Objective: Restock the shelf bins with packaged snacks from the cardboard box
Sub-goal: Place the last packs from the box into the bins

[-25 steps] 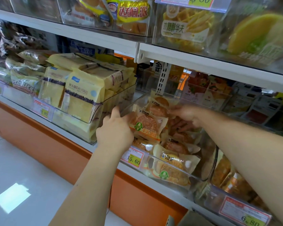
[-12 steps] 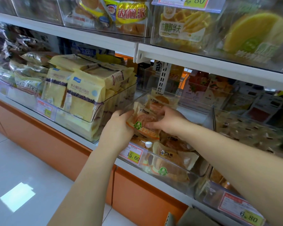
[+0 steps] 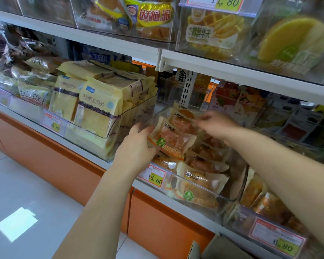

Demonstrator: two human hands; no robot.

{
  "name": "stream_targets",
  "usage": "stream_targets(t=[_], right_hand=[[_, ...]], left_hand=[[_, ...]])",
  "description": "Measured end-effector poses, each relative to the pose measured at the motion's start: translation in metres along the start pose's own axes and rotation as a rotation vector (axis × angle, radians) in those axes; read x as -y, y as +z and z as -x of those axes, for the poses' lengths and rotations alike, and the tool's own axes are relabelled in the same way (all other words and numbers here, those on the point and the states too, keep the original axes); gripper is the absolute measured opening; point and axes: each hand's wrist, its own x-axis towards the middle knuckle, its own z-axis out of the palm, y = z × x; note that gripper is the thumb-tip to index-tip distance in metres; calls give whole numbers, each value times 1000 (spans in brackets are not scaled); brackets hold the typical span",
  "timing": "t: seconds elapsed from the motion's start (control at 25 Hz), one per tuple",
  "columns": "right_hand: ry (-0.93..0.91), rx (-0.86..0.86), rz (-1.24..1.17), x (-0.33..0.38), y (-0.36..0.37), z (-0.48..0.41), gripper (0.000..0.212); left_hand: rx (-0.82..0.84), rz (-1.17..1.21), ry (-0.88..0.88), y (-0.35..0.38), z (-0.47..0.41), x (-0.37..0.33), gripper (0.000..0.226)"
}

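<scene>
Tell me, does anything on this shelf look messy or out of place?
Only mildly. The bun packs in the clear bin behind the 15.60 tag lie jumbled at different angles, unlike the yellow bread packs standing in rows beside them. The left hand grips one orange-labelled pack; nothing looks spilled or torn.

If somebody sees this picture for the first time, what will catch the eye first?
First, the two hands in the middle: the left hand grips an orange bread packet at the top of the clear bin, while the blurred right hand reaches over the packets behind. Next, the price tag marked 15.60 on the bin's front, and the pale yellow toast packets stacked in the bin to the left.
</scene>
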Motion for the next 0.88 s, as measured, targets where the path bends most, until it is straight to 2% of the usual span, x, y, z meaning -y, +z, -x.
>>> stream_targets(t=[0.08,0.24,0.32,0.36,0.44,0.52,0.56,0.68,0.76,0.88], right_hand=[[72,-3,-89,-8,-2,-9,44],[6,213,-170,-12,17,-13,31],[38,175,-222,-13,9,-19,31],[77,110,-247,-13,3,-22,37],[175,6,-327,-13,-6,-29,32],[238,68,-444,-6,-4,-28,19],[238,124,-463,-3,-1,-27,19],[185,203,-384,1,9,-27,35],[137,138,-314,4,4,-23,36],[12,30,13,0,-7,-4,55]], left_hand=[[9,-33,-12,1,-1,1,55],[30,-146,-50,1,-3,3,41],[37,-186,-63,1,-3,3,38],[38,-197,-65,1,-3,3,37],[33,-202,-68,1,-2,2,37],[31,-196,-69,0,-2,1,37],[35,-192,-68,0,-1,1,38],[38,-176,-51,0,0,3,40],[36,-154,-36,-2,1,6,42],[38,-138,-38,-4,5,8,46]])
